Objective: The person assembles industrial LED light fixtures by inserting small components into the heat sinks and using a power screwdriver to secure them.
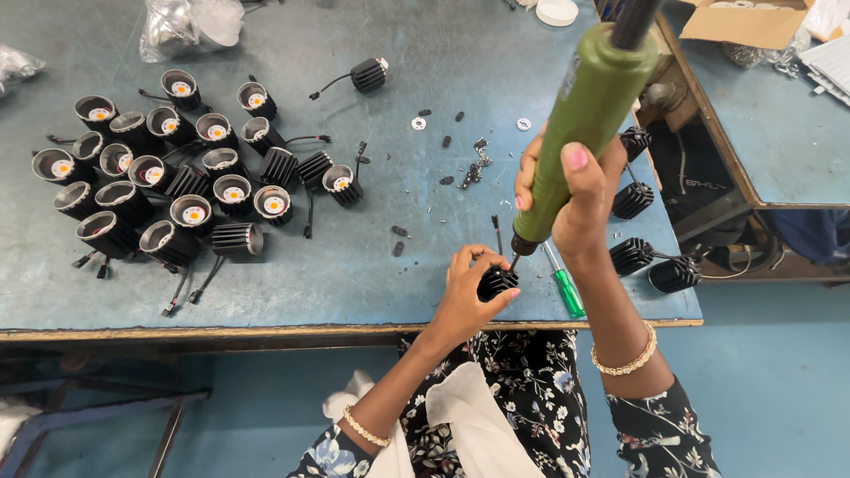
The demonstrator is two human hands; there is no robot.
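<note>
My right hand (571, 190) grips a green powered screwdriver (589, 115) that hangs from above, its bit tip pointing down onto a small black finned lamp housing (497, 283). My left hand (465, 292) holds that housing steady near the table's front edge. A green-handled hand screwdriver (564, 285) lies on the table just right of the housing, under my right wrist.
Several black lamp housings (168, 168) with wires are clustered at the left of the blue table (354, 257). A few more housings (646, 261) sit at the right edge. Loose screws and washers (465, 164) are scattered mid-table. A cardboard box (744, 22) stands at the top right.
</note>
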